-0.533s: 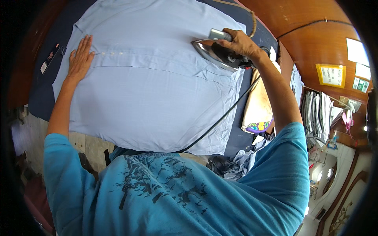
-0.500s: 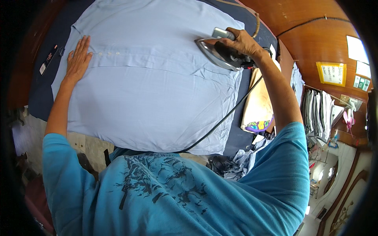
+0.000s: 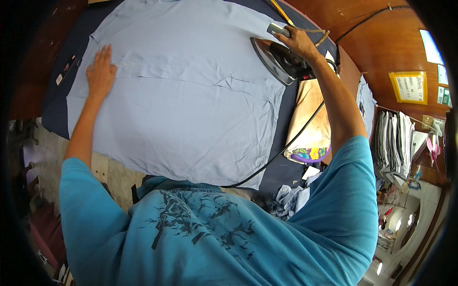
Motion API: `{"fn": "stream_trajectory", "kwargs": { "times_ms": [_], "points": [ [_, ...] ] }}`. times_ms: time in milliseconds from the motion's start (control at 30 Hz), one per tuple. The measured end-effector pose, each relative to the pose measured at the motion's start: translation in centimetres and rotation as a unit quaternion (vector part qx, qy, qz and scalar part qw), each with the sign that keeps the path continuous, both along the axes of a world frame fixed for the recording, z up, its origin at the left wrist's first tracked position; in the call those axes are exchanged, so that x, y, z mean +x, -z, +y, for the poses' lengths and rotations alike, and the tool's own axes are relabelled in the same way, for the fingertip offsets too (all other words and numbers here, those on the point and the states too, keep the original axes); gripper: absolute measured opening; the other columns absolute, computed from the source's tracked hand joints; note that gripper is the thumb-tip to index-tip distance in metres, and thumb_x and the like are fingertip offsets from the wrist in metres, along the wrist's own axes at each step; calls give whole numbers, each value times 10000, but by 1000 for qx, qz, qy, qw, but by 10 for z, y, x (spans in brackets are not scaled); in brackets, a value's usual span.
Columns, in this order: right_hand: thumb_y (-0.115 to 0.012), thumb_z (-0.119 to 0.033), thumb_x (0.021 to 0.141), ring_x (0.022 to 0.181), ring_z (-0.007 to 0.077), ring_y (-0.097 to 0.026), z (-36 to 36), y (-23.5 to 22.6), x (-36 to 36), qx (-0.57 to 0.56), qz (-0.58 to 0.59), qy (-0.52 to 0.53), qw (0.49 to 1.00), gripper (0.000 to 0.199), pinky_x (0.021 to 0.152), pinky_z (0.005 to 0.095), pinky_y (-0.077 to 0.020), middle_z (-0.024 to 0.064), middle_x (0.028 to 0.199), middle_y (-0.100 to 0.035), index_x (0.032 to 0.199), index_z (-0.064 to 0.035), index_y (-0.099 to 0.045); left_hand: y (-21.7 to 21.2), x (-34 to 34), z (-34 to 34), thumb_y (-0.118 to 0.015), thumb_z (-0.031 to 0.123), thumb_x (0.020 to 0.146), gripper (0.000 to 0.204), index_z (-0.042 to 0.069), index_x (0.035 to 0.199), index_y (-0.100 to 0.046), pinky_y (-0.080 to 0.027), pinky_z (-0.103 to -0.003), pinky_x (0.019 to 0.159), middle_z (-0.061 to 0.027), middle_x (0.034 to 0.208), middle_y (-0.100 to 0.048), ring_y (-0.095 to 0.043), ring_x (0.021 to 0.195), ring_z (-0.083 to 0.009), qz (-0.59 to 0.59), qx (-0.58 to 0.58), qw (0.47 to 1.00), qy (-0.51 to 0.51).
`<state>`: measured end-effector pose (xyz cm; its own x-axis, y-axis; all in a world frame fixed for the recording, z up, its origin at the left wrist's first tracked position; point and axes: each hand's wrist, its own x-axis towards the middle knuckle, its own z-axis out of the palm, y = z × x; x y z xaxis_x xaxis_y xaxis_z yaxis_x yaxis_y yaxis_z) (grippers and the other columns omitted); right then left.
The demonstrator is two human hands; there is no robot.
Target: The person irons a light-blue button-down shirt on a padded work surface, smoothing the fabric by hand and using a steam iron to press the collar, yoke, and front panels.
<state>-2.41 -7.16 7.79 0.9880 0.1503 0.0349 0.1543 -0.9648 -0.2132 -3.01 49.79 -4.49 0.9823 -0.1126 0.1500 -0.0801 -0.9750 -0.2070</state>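
Clock directions are taken from the middle of the pale blue garment.

Tag, nine to ten o'clock: black [image 3: 66,71], narrow, oblong, with a white end panel; lying on the dark navy cover [image 3: 56,108], which is matte and padded-looking.

Left hand [image 3: 101,72], ten o'clock: open, palm down, fingers extended; laid on the garment beside its seam line.

Pale blue garment [image 3: 171,119], centre: thin woven fabric, spread broad over the navy cover; a long seam runs from nine to three o'clock; smooth at left, finely creased at right.

Teal top [image 3: 224,238], five to six o'clock: soft knit, dark print on the chest; worn by the person.

Iron [image 3: 276,62], two o'clock: shiny pointed metal base, black body, grey handle end; at the garment's right edge, whether pressed down or slightly raised being hard to judge.

Crumpled cloth [image 3: 288,200], four to five o'clock: bluish, loosely heaped.

Right hand [image 3: 299,44], two o'clock: closed around the iron's handle.

Folded cloth [image 3: 305,121], three to four o'clock: cream, purple-edged, with a floral patch; crossed by a smooth black cord [image 3: 267,166].

Hanging garments [image 3: 392,143], three to four o'clock: grey and white, tightly ranked.
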Motion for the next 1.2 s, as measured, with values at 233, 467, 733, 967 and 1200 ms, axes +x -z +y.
{"fn": "stream_trajectory", "kwargs": {
  "times_ms": [233, 467, 733, 967, 1200],
  "points": [
    [-607, -461, 824, 817, 370, -644, 61, -42, -59, 53, 37, -80, 995, 472, 740, 412, -501, 210, 851, -657, 1054, -48, -599, -9, -69, -31, -434, 294, 930, 522, 178, 1425, -312, -201, -521, 1056, -58, 1485, -284, -243, 1374, -233, 3, -145, 988, 46],
    [-581, -445, 848, 726, 377, -642, 158, -28, -145, 2, 141, -188, 972, 463, 671, 420, -522, 248, 782, -638, 1069, -39, -575, -28, -198, -120, -493, 331, 891, 361, 93, 1139, -602, -392, -422, 877, -82, 1120, -617, -573, 1021, -251, 15, -336, 866, 369],
    [-567, -546, 819, 781, 417, -623, 136, -20, -184, 15, 106, -41, 993, 557, 681, 465, -497, 257, 768, -630, 921, 1, -568, -28, -293, -237, -628, 279, 751, 279, 117, 977, -617, -410, -360, 782, -27, 899, -561, -551, 813, -179, 103, -301, 730, 605],
    [-625, -447, 796, 834, 433, -621, 82, -10, -208, 49, 115, 61, 990, 527, 720, 454, -482, 302, 824, -619, 982, 44, -581, 0, -319, -265, -531, 176, 720, 56, 126, 745, -529, -423, -323, 688, -20, 732, -492, -546, 737, -181, 43, -383, 709, 591],
    [-667, -360, 723, 875, 401, -623, 211, -13, -151, 73, 159, -95, 980, 524, 758, 447, -486, 271, 901, -632, 1072, 10, -540, 1, -323, -257, -548, 188, 753, 100, 105, 780, -597, -440, -366, 690, -30, 764, -567, -581, 756, -229, 119, -441, 634, 624]
  ]
}}
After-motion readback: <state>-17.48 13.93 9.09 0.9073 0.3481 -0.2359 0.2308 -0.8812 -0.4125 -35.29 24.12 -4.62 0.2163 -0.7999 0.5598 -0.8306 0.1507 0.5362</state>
